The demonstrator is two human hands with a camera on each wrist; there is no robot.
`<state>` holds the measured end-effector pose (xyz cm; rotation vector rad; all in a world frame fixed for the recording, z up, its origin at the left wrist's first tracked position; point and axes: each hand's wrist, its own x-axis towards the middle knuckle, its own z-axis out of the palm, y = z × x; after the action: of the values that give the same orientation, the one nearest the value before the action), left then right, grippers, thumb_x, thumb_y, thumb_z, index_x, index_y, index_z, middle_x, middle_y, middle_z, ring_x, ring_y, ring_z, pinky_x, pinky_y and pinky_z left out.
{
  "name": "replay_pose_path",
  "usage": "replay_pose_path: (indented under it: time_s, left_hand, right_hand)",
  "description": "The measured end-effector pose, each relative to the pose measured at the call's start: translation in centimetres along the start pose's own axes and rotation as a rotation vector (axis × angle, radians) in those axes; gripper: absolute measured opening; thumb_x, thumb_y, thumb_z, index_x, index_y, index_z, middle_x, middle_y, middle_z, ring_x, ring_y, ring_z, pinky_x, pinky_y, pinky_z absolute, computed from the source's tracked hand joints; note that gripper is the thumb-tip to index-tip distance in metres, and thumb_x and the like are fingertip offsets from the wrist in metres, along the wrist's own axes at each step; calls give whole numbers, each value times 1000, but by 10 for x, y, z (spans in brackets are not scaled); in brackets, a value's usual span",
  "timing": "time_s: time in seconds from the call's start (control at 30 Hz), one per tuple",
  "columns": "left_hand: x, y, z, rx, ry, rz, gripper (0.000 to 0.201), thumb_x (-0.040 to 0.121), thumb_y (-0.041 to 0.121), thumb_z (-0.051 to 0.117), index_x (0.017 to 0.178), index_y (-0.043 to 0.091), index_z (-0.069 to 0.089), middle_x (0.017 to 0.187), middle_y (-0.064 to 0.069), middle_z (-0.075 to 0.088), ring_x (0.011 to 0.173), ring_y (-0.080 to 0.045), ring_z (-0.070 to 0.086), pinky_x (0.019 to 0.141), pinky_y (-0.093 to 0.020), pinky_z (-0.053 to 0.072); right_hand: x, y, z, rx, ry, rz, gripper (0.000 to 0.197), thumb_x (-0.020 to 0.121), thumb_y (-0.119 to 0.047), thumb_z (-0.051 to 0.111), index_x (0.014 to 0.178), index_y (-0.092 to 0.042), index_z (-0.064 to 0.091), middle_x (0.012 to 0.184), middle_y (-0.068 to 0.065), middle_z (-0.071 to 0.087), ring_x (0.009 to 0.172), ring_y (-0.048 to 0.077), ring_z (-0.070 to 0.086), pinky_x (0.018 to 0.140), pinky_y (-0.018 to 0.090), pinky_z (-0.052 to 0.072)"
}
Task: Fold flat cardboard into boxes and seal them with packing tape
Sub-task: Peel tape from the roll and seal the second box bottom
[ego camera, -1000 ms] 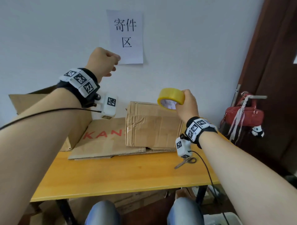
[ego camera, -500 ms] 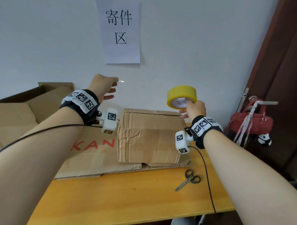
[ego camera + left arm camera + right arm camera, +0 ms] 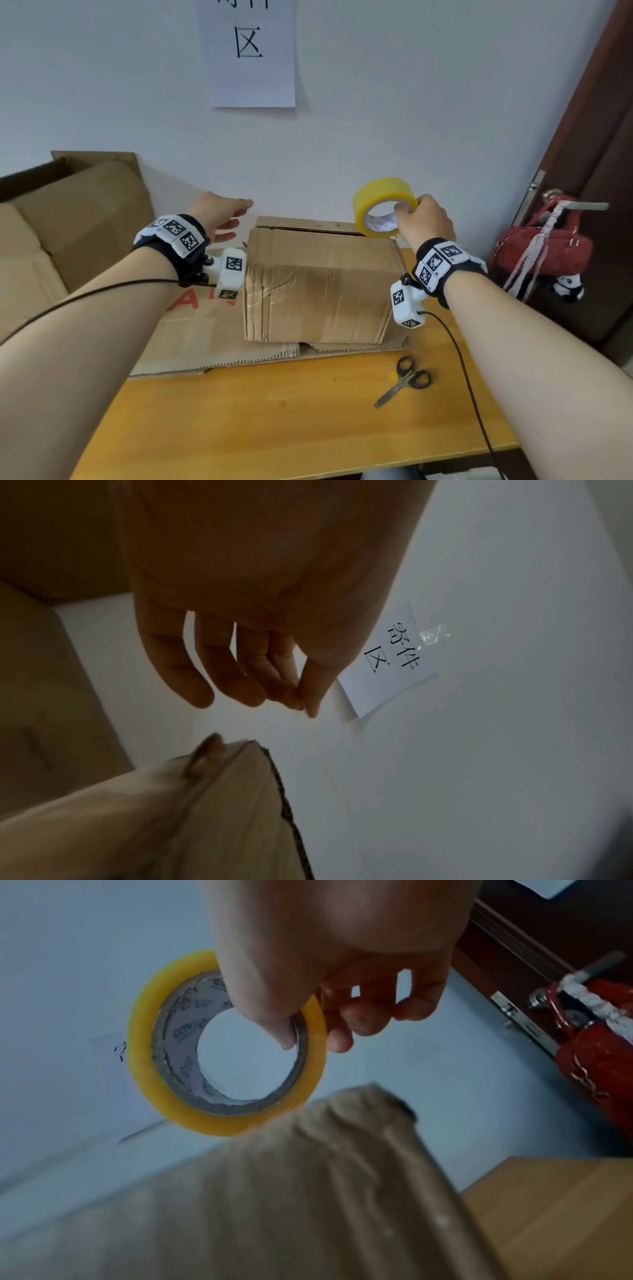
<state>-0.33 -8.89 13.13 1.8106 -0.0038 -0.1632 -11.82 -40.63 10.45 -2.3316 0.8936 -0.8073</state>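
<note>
A folded cardboard box (image 3: 318, 284) stands on a flat cardboard sheet (image 3: 191, 342), its top flaps closed with a seam near the back. My right hand (image 3: 423, 219) grips a yellow tape roll (image 3: 380, 202) just above the box's right rear corner, thumb through the core (image 3: 284, 1031). My left hand (image 3: 219, 216) hovers by the box's left rear corner. Its thumb and forefinger (image 3: 301, 702) are pinched together, apparently on the clear tape end, which hardly shows.
Black-handled scissors (image 3: 406, 380) lie on the yellow table (image 3: 274, 428) to the front right of the box. A large open carton (image 3: 51, 222) stands at the left. A red bag (image 3: 544, 246) hangs on the door handle at right. A paper sign (image 3: 251, 51) is on the wall.
Both hands came down from in front of the wall to the level of the box top. The left hand dropped the most. The roll now sits over the right rear corner.
</note>
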Motion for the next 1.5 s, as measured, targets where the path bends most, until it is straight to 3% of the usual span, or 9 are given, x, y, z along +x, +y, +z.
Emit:
replay_pose_path:
  time_s: [0.17, 0.33, 0.47, 0.67, 0.8, 0.97, 1.1, 1.23, 1.5]
  left_hand:
    - [5, -18, 4, -27, -36, -31, 13, 93, 24, 73, 93, 14, 65, 95, 3, 67, 81, -14, 65, 75, -36, 60]
    - [6, -26, 4, -86, -75, -44, 13, 94, 16, 71, 95, 7, 61, 98, -3, 63, 80, -18, 66, 51, -38, 61]
    - [11, -27, 2, -124, -89, -51, 11, 94, 14, 70, 92, 7, 62, 97, -4, 60, 81, -18, 63, 49, -39, 61]
    - [14, -24, 5, -146, -84, -38, 10, 96, 11, 67, 89, 7, 60, 88, -3, 56, 74, -16, 60, 42, -30, 57]
    - [16, -26, 4, -173, -80, -41, 9, 97, 12, 65, 89, 8, 62, 86, -3, 55, 75, -15, 60, 41, -29, 55]
    - [17, -33, 6, -194, -78, -57, 10, 97, 10, 65, 88, 7, 62, 84, -3, 54, 73, -15, 59, 43, -30, 57]
    - [21, -38, 5, -201, -83, -69, 9, 97, 9, 65, 89, 6, 62, 87, -3, 55, 73, -15, 59, 44, -30, 57]
    - [25, -42, 6, -183, -83, -68, 7, 96, 9, 65, 92, 4, 61, 89, -5, 56, 72, -14, 61, 46, -27, 57]
    - [30, -48, 2, -167, -110, -72, 9, 98, 8, 63, 92, 2, 59, 84, -6, 53, 70, -14, 61, 48, -32, 60]
  right_hand:
    - [-8, 4, 5, -155, -29, -55, 34, 99, -42, 47, 113, -12, 54, 97, 6, 54, 87, 30, 48, 75, 37, 40]
    - [-12, 8, 11, -161, -67, -55, 31, 96, -41, 50, 106, -12, 55, 102, 10, 62, 87, 32, 53, 75, 38, 44]
    - [-12, 3, 11, -131, -94, -57, 32, 97, -40, 50, 112, -12, 52, 103, 9, 60, 92, 35, 54, 73, 38, 42]
    - [-11, -11, 5, -8, -87, -63, 34, 100, -35, 45, 123, -10, 47, 113, 16, 62, 107, 41, 57, 78, 41, 46]
    - [-11, -18, 0, -16, -76, -115, 30, 98, -34, 45, 117, -14, 57, 106, 14, 65, 98, 41, 62, 84, 48, 56]
    - [-16, -13, 7, -62, -116, -109, 27, 94, -35, 49, 112, -17, 58, 98, 12, 68, 85, 39, 68, 78, 46, 59]
    - [-13, -8, 13, -87, -121, -108, 27, 94, -31, 55, 115, -14, 58, 103, 12, 67, 95, 38, 65, 76, 36, 51]
    - [-7, -6, 16, -111, -105, -136, 33, 99, -26, 52, 128, -12, 53, 113, 16, 65, 106, 41, 60, 75, 35, 41]
    - [-7, -9, 22, -165, -106, -172, 27, 101, -25, 50, 124, -11, 52, 109, 17, 65, 104, 41, 59, 74, 36, 39]
